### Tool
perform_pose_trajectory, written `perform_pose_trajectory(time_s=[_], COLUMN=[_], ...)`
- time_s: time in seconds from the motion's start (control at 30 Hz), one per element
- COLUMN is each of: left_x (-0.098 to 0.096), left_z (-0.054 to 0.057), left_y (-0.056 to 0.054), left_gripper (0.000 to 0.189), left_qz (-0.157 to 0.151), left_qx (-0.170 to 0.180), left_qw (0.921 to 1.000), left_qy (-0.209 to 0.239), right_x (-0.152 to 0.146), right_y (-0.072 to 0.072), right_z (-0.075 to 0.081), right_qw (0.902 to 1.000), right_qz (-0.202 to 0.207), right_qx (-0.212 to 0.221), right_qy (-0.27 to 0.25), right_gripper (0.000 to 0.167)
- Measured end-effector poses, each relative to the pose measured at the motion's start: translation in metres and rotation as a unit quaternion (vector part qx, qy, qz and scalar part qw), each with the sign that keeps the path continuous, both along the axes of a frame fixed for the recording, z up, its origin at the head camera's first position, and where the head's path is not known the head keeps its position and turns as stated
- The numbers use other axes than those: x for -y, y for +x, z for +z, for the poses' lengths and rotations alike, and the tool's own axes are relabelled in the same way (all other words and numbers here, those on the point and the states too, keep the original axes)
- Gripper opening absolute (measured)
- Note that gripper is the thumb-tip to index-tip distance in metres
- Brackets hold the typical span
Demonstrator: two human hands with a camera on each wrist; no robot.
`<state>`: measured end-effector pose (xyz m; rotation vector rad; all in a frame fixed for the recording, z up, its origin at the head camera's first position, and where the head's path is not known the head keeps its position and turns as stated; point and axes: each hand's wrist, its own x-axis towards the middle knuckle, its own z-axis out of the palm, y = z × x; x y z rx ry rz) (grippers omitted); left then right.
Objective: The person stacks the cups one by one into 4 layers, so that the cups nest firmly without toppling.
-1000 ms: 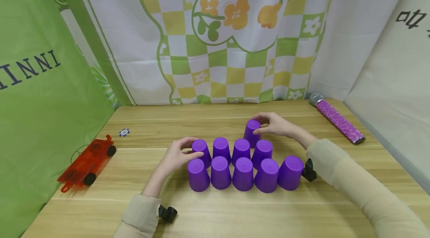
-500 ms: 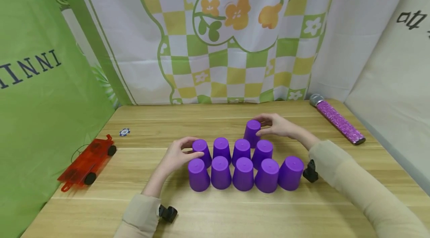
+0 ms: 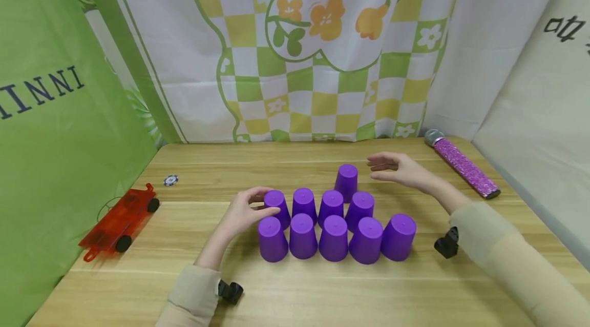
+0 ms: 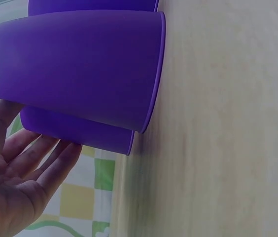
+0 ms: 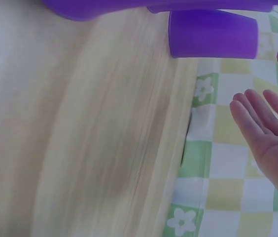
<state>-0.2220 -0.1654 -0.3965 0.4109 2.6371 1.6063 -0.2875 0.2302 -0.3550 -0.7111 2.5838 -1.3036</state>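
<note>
Purple cups stand upside down in rows on the wooden table point(image 3: 350, 291). Several form the front row, where a middle cup point(image 3: 334, 240) faces me, and several more stand behind it. My left hand point(image 3: 241, 212) holds the leftmost cup point(image 3: 279, 208) of the second row, thumb and fingers around its side. In the left wrist view, a front-row cup point(image 4: 75, 64) partly covers that held cup point(image 4: 75, 129). A lone cup point(image 3: 346, 182) stands behind the second row's right part. To its right, my right hand point(image 3: 398, 169) is apart from it, fingers loosely extended, holding nothing.
A red toy car chassis point(image 3: 119, 222) with black wheels lies at the left edge. Near it is a blue-and-white poker chip point(image 3: 170, 180). A glittery pink microphone point(image 3: 465, 167) lies at the back right. A checkered curtain point(image 3: 322, 96) hangs behind the table.
My right hand has let go of the lone back cup and moved off to the right. The left hand and the cups have stayed in place.
</note>
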Motion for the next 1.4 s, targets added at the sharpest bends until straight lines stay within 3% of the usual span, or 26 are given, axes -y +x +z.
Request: perform_pose_trajectory(time_s=[0.17, 0.4, 0.6, 0.87, 1.0, 1.23, 1.4], left_x=[0.004, 0.009, 0.01, 0.008, 0.002, -0.012, -0.021], left_z=[0.001, 0.005, 0.02, 0.042, 0.05, 0.054, 0.054], left_y=[0.0, -0.004, -0.013, -0.035, -0.048, -0.074, -0.092], left_gripper=[0.047, 0.048, 0.048, 0.045, 0.046, 0.046, 0.046], left_qz=[0.01, 0.02, 0.019, 0.032, 0.039, 0.034, 0.014], left_qx=[0.005, -0.026, -0.046, -0.082, -0.081, -0.051, -0.049], left_qw=[0.9999, 0.9994, 0.9986, 0.9953, 0.9949, 0.9972, 0.9963], left_qy=[-0.004, -0.012, -0.02, -0.041, -0.045, -0.044, -0.07], right_x=[-0.01, -0.018, -0.014, -0.002, 0.003, 0.007, 0.011], right_y=[0.019, 0.043, 0.056, 0.065, 0.066, 0.065, 0.064], right_z=[0.004, 0.002, 0.0, -0.004, -0.005, -0.01, -0.012], right_qw=[0.9997, 0.9997, 0.9997, 0.9996, 0.9992, 0.9988, 0.9983], right_qz=[-0.022, -0.017, -0.017, 0.0, 0.011, 0.01, 0.021], right_qx=[-0.008, -0.013, -0.004, -0.007, -0.022, -0.043, -0.049], right_qy=[-0.01, -0.01, -0.016, -0.026, -0.033, -0.022, -0.024], right_gripper=[0.047, 0.044, 0.042, 0.039, 0.037, 0.038, 0.04])
